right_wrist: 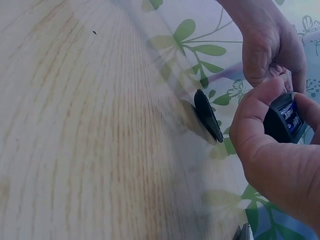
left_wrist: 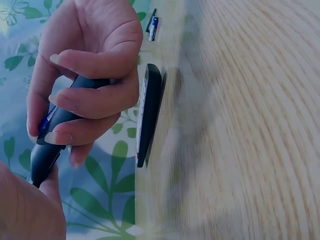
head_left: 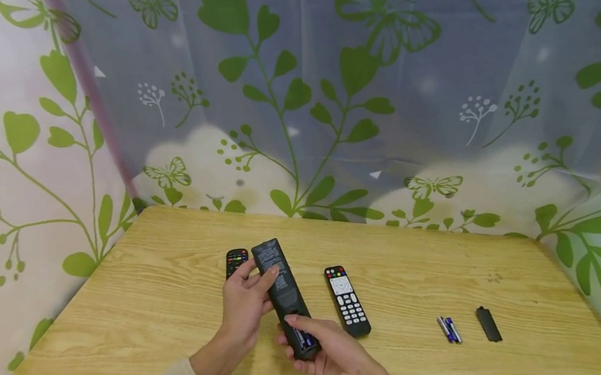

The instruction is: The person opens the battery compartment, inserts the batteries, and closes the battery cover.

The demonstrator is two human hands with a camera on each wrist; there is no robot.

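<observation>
Both hands hold a black remote control point(head_left: 283, 285) back side up over the table. My left hand point(head_left: 243, 299) grips its far part, thumb on the labelled back. Around the near end curls my right hand point(head_left: 333, 351), its thumb at the edge of the uncovered battery compartment. Blue-and-silver batteries point(head_left: 303, 338) lie inside that compartment; they also show in the right wrist view as blue batteries point(right_wrist: 291, 117). In the left wrist view, the right hand's fingers point(left_wrist: 90, 100) wrap the remote from below.
A black remote with white buttons point(head_left: 347, 299) lies right of the hands. Another small remote point(head_left: 237, 258) sits partly hidden behind the left hand. Farther right are two loose batteries point(head_left: 449, 329) and a black battery cover point(head_left: 489, 324) on the wooden table point(head_left: 415, 264). A patterned curtain point(head_left: 312, 89) hangs behind.
</observation>
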